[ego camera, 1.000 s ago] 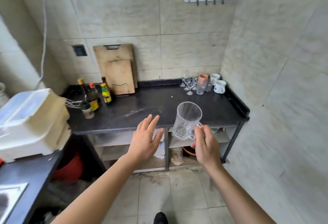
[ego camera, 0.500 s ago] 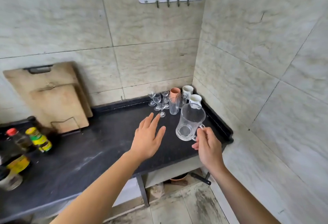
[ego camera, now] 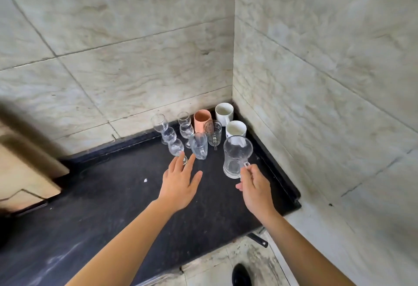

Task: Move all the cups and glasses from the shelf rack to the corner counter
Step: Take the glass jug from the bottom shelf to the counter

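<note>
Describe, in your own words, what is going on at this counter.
A person's right hand holds a large glass mug by its handle at the black counter, near the corner. The left hand is open by the stemmed glasses. A pink cup, two white mugs and smaller glass mugs already stand in the corner.

Clear glass mug (ego camera: 237,156); matt black stone counter (ego camera: 113,206); glossy white ceramic mugs (ego camera: 235,128).

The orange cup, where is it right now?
In the head view the orange cup stands at the back of the black counter near the wall corner, a stemmed glass on its left and a white mug on its right.
</note>
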